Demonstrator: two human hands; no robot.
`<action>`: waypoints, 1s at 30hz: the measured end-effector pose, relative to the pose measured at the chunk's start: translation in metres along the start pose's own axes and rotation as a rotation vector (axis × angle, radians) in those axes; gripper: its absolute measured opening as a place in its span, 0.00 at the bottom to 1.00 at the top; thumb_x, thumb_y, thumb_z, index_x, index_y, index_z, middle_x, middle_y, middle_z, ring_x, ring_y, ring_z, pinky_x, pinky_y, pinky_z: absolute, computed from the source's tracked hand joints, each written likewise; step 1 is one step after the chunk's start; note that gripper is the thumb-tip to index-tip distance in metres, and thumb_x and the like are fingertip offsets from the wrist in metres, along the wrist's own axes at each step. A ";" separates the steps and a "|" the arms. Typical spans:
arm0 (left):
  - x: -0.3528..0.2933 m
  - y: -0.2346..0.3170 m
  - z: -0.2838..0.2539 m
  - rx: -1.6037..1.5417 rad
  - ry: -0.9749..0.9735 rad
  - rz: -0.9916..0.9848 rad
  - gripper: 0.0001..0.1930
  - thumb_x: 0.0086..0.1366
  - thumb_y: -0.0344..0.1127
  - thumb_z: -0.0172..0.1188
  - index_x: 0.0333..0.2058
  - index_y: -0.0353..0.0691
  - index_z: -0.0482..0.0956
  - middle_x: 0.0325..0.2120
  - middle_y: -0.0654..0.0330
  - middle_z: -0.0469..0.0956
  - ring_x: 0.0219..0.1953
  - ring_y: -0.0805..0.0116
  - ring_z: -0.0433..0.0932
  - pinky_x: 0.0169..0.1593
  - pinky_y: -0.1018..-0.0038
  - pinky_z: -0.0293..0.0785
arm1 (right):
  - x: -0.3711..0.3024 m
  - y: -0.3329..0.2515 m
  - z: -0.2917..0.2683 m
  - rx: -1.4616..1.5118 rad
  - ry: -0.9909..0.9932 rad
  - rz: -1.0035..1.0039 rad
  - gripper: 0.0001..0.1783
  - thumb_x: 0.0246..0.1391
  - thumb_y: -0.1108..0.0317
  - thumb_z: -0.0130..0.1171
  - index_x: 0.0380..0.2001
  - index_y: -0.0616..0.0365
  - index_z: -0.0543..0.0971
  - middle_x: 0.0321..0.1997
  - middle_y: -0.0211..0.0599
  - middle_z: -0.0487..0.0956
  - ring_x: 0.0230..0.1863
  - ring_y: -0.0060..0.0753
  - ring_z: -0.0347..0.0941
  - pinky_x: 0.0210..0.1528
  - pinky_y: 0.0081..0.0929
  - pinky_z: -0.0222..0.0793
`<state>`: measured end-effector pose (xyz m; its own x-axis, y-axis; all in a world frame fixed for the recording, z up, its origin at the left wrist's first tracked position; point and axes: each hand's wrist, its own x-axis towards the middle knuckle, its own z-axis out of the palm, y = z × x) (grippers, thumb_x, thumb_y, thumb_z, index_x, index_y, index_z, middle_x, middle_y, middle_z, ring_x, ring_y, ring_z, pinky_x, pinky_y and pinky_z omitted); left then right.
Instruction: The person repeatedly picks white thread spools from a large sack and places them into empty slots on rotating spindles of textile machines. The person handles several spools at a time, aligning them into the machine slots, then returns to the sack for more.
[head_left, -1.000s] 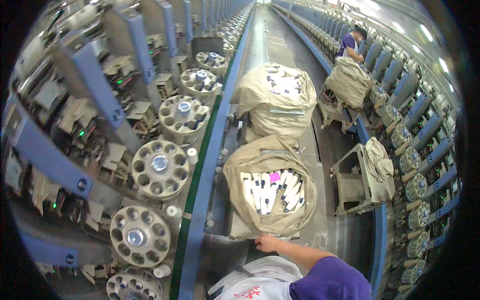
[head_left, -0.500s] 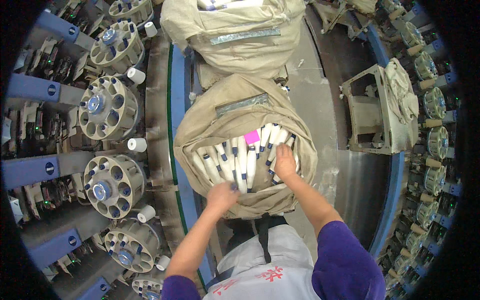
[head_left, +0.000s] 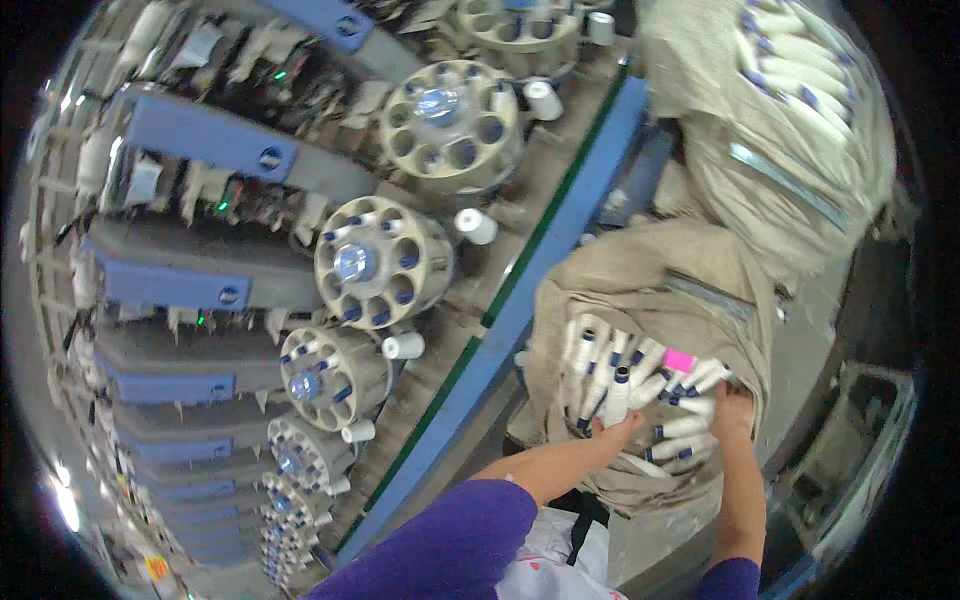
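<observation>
1. Rows of machinery line the aisle I am watching; nearest to me, at the lower edge, come purple sleeves and a white apron.
2. My left hand pinches the lower part of an upright bobbin, white, its dark hollow end uppermost.
3. My right hand reaches inside the right wall of a beige cloth sack, just beside more bobbins. Its fingertips are partly hidden, so I cannot tell whether it grips one.
4. Those bobbins are white with dark blue ends; I see them lying in the sack's open mouth at mixed angles, some overlapping.
5. Toward the far side of the pile, I make out a pink square on top, and beyond it a grey strip on the cloth.
6. Past this sack, up to the right, I have a second sack holding similar bobbins.
7. To the left, a blue rail runs diagonally beside a thin green strip.
8. Across the rail, I see round magazines with small white cones near them.
9. Farther off, blue panels front the machine row.
</observation>
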<state>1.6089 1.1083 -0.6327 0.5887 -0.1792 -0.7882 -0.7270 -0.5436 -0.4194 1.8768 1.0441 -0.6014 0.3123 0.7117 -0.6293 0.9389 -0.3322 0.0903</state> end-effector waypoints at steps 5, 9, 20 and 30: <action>-0.080 -0.074 -0.012 -1.072 0.536 -0.234 0.22 0.46 0.38 0.68 0.44 0.47 0.80 0.38 0.60 0.76 0.46 0.54 0.71 0.39 0.61 0.77 | -0.035 -0.009 -0.016 0.433 0.050 -0.250 0.23 0.31 0.70 0.65 0.37 0.60 0.74 0.41 0.53 0.78 0.44 0.59 0.74 0.44 0.47 0.70; -0.198 -0.129 -0.008 -2.051 0.817 -0.651 0.25 0.49 0.39 0.67 0.48 0.42 0.78 0.38 0.52 0.79 0.43 0.57 0.76 0.44 0.66 0.74 | -0.100 -0.051 -0.065 1.350 0.009 -0.326 0.32 0.41 0.70 0.63 0.54 0.61 0.70 0.42 0.37 0.76 0.42 0.36 0.73 0.47 0.34 0.68; -0.467 0.035 0.037 -3.048 2.310 -0.554 0.39 0.53 0.44 0.71 0.60 0.35 0.63 0.60 0.42 0.65 0.62 0.46 0.65 0.64 0.50 0.62 | -0.195 -0.320 -0.230 1.432 -0.036 -0.710 0.19 0.64 0.63 0.50 0.53 0.62 0.74 0.43 0.41 0.79 0.42 0.35 0.74 0.48 0.30 0.68; -0.651 0.221 0.035 -2.360 2.423 -1.130 0.20 0.57 0.44 0.66 0.41 0.34 0.77 0.59 0.47 0.64 0.64 0.43 0.60 0.62 0.47 0.64 | -0.296 -0.560 -0.266 0.950 0.377 -1.215 0.22 0.47 0.64 0.68 0.46 0.63 0.79 0.51 0.47 0.76 0.53 0.47 0.73 0.55 0.33 0.68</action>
<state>1.0524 1.1332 -0.2278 0.2457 0.9676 0.0577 -0.5129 0.0793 0.8548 1.2969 1.1847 -0.2605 -0.3724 0.8884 0.2685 0.2620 0.3782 -0.8879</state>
